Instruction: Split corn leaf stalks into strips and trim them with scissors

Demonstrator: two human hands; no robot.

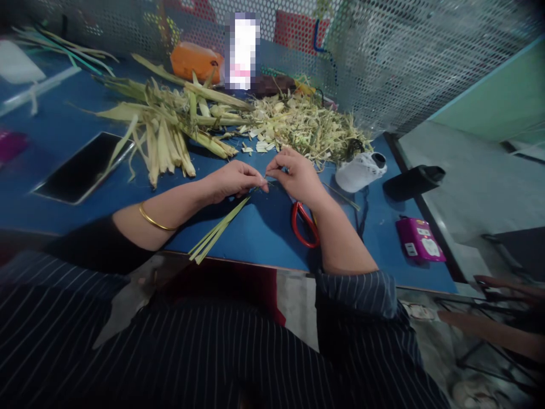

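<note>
Near the middle of the blue table, my left hand and my right hand meet with their fingertips pinched close together. A few narrow green husk strips run from the left fingertips down towards the table's front edge. The left fingers are closed on their upper end. My right thumb and forefinger pinch a fine strand beside it, too thin to make out well. Just below the right hand lie red-handled scissors, partly hidden by the wrist.
Corn husks lie at the back left, beside a heap of shredded husk. A dark phone-like slab rests at left. On the right are a white-wrapped spool, a black bottle and a purple packet. A perforated screen stands behind.
</note>
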